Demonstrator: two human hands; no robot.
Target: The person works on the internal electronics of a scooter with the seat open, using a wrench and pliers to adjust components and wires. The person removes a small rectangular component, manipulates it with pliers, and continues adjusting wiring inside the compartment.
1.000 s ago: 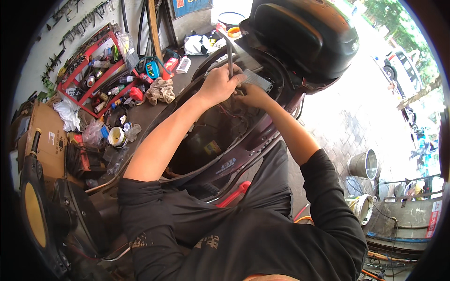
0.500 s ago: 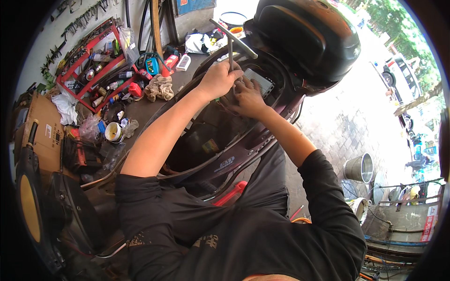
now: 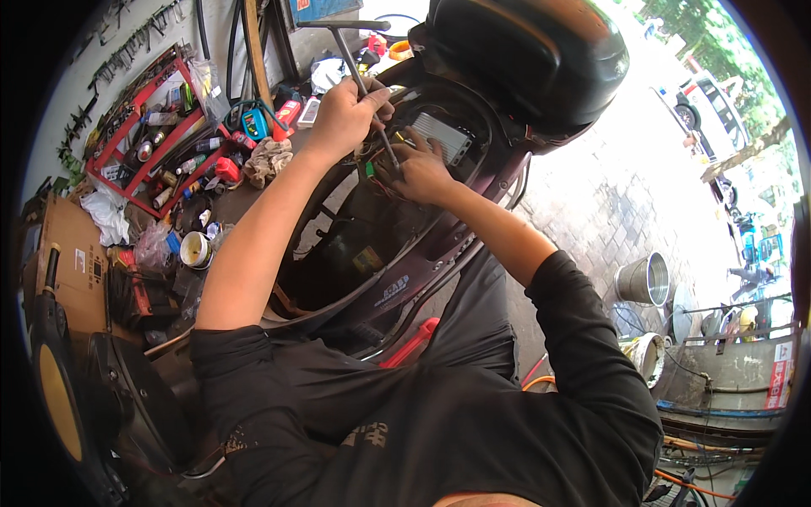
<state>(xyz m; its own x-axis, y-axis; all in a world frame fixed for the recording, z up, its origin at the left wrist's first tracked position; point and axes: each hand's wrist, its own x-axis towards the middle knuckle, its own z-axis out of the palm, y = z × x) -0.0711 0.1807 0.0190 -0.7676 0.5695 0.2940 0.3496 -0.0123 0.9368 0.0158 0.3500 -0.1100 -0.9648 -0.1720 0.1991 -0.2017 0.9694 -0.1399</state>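
Observation:
My left hand (image 3: 345,117) grips the shaft of a long T-handle wrench (image 3: 355,63) that stands nearly upright over the open under-seat bay of a dark scooter (image 3: 397,279). Its lower tip reaches down beside my right hand (image 3: 420,171). That hand rests on wires and parts inside the bay, next to a grey ribbed box (image 3: 445,136). Whether its fingers pinch anything is hidden. The black seat (image 3: 524,59) is tipped up behind both hands.
A red tool tray (image 3: 160,127) with cans and small tools lies at the left, beside a rag (image 3: 266,159), a cardboard box (image 3: 72,262) and a small tin (image 3: 196,250). A metal bucket (image 3: 644,279) stands on paving at the right. A red-handled tool (image 3: 414,342) sits by my lap.
My view has shifted closer and slightly lower. The wrench now tilts more, with my left hand wrapped higher on its shaft. My right hand has stayed in the bay.

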